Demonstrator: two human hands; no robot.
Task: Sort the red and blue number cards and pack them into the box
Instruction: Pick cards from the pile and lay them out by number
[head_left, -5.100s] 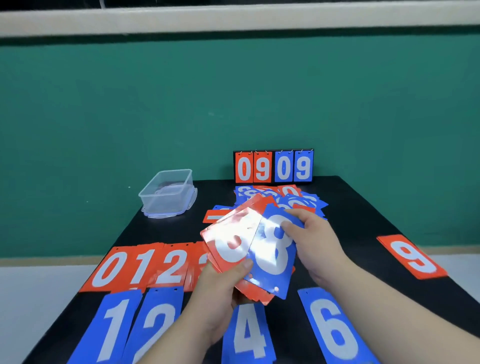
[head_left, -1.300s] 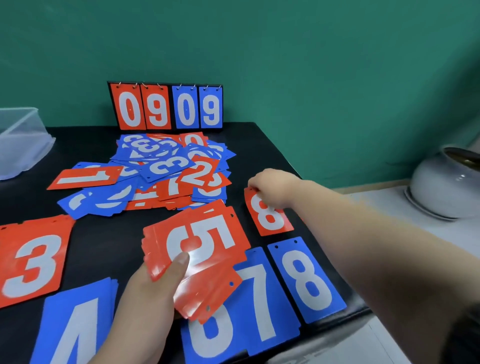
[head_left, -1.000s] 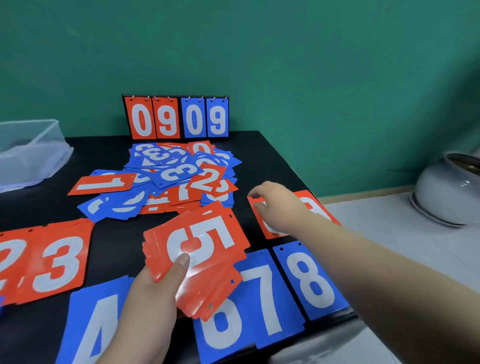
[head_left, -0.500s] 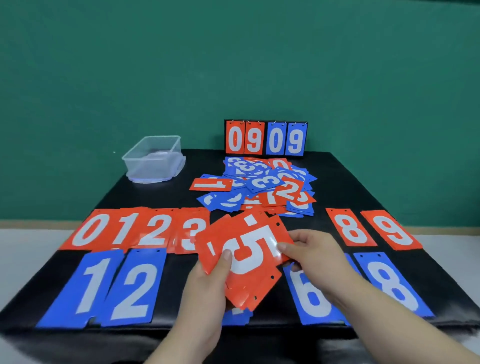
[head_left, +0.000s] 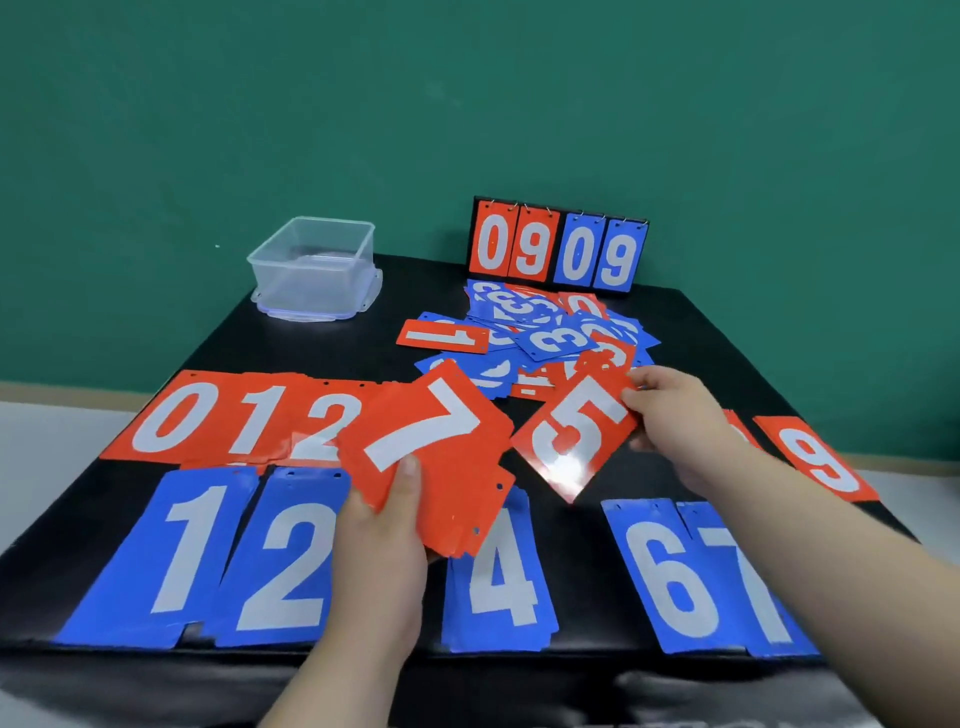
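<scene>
My left hand (head_left: 382, 566) grips a stack of red cards (head_left: 441, 462) with a 7 on top, held above the table's middle. My right hand (head_left: 675, 421) pinches a single red 5 card (head_left: 576, 431) just right of the stack. Red cards 0, 1, 2 (head_left: 244, 415) lie in a row at the left, and a red 9 (head_left: 815, 460) lies at the right. Blue cards 1, 2 (head_left: 218, 561), 4 (head_left: 498, 577), 6 and 7 (head_left: 696, 577) line the front edge. An unsorted pile of red and blue cards (head_left: 540, 332) lies further back. The clear plastic box (head_left: 317, 270) stands at the back left.
A small scoreboard stand (head_left: 558, 247) showing 0 9 0 9 stands at the back edge of the black table (head_left: 311, 348). A green wall rises behind it. The floor shows past the table's left and right sides.
My right hand has pulled the red 5 off the top of the stack and moved it to the right; a red 7 now shows on the stack in my left hand.
</scene>
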